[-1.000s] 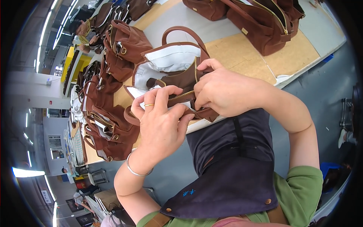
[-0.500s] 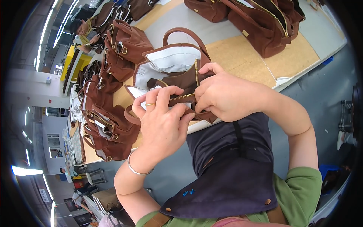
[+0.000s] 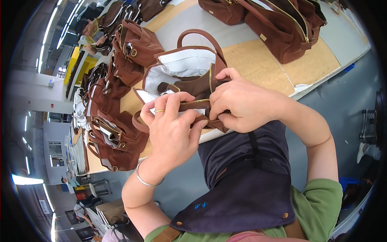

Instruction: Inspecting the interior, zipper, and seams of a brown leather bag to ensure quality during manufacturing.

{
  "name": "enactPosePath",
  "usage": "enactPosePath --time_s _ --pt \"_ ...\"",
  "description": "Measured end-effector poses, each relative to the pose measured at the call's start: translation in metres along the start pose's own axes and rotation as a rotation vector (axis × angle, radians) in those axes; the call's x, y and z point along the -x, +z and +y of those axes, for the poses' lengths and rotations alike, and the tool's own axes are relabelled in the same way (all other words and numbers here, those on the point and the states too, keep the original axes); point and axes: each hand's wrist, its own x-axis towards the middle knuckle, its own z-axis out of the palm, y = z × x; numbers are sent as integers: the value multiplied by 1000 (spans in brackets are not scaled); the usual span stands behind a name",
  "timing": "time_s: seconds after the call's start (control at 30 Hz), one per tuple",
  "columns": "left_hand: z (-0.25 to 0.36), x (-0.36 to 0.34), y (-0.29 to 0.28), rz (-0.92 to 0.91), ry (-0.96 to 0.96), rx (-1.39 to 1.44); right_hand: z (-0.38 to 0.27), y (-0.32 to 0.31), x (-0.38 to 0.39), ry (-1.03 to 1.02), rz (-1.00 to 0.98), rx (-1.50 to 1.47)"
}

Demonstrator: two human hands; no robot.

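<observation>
In front of me a brown handbag (image 3: 201,36) stands on the table with its mouth spread, showing a white inner layer (image 3: 189,60) and a dark brown lining. A gold-toothed zipper (image 3: 194,102) runs along the opening between my hands. My left hand (image 3: 171,125), with a ring and a bangle, pinches the near rim of the bag between thumb and fingers. My right hand (image 3: 240,103) is closed on the bag's right end, beside the zipper's corner. Its fingertips are partly hidden in the folds there.
Several finished-looking brown bags (image 3: 121,139) line the table's left side. Larger brown bags (image 3: 278,30) stand at the far right. Tan boards (image 3: 258,64) lie on the tabletop, whose near edge runs just before my dark apron (image 3: 246,169). Another person (image 3: 90,34) is at the far left.
My right hand has shifted very slightly, its fingers curling closer in at the bag's right end. My left hand keeps its pinch on the near rim.
</observation>
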Motion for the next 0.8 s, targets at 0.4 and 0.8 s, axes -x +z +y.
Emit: enactPosePath --time_s 0.4,0.8 --pt "-7 0 -1 12 -11 88 1 12 2 32 181 -40" --pt "-17 -2 -7 22 6 302 8 -19 -10 5 80 -19"
